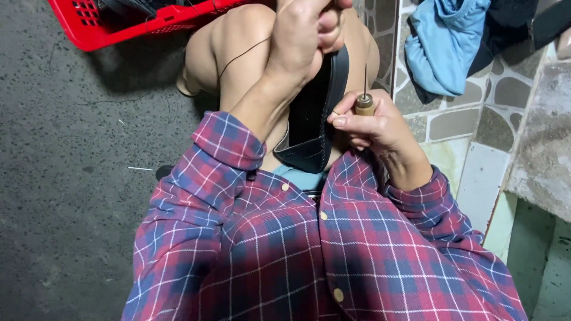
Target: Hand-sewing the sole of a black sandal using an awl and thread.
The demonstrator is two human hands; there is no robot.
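A black shoe (pixel 312 116) with a stitched edge rests between my knees, sole edge toward me. My left hand (pixel 303 32) is closed over its upper part at the top of the view. A thin dark thread (pixel 238 56) runs from that hand down across my knee. My right hand (pixel 372 125) grips a sewing awl (pixel 364 98) with a wooden handle, its metal needle pointing up, right beside the shoe's right edge. Both arms wear a red and blue plaid shirt.
A red plastic basket (pixel 128 27) sits on the dark concrete floor (pixel 71 178) at the top left. A light blue cloth (pixel 443 44) and dark garments lie on a stone-tiled ledge (pixel 476 125) to the right. A grey concrete block (pixel 544 154) stands at the far right.
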